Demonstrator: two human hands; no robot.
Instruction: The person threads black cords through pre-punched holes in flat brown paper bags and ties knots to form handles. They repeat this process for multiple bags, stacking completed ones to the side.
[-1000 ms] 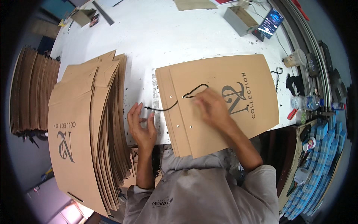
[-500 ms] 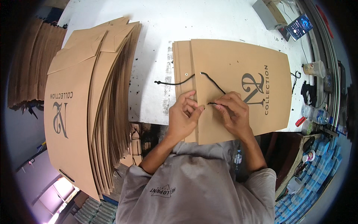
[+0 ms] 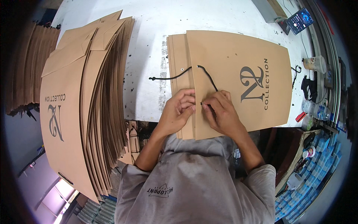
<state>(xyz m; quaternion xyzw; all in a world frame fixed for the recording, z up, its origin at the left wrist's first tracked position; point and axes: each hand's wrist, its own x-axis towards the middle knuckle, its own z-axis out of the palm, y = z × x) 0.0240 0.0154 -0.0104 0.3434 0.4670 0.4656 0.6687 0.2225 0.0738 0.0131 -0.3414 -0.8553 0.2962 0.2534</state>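
Observation:
A flat brown paper bag [image 3: 223, 48] with dark printing lies crosswise before me, its opening edge to the left. Black cord [image 3: 209, 76] runs through the bag's upper eyelet; its knotted tail lies out to the left over the layers beneath. With thumb and fingertips pinched, my right hand [image 3: 223, 112] holds the cord's other end against the front panel, close to the opening edge. My left hand [image 3: 178, 112] has its fingers curled at that edge, some tips tucked behind the front panel, gripping the bag. The fingers hide the lower hole.
Many brown bags stand in a tall stack [image 3: 85, 74] at left, with another stack [image 3: 30, 67] beyond. Around the white table's [image 3: 149, 37] right end are a phone [image 3: 300, 20], a plastic cup [image 3: 314, 64], a bottle [image 3: 317, 111] and loose black cord [image 3: 295, 74].
My right hand has moved left with the cord end, up to the bag's opening edge. My left fingers have closed in behind that edge. The whole view has shifted slightly.

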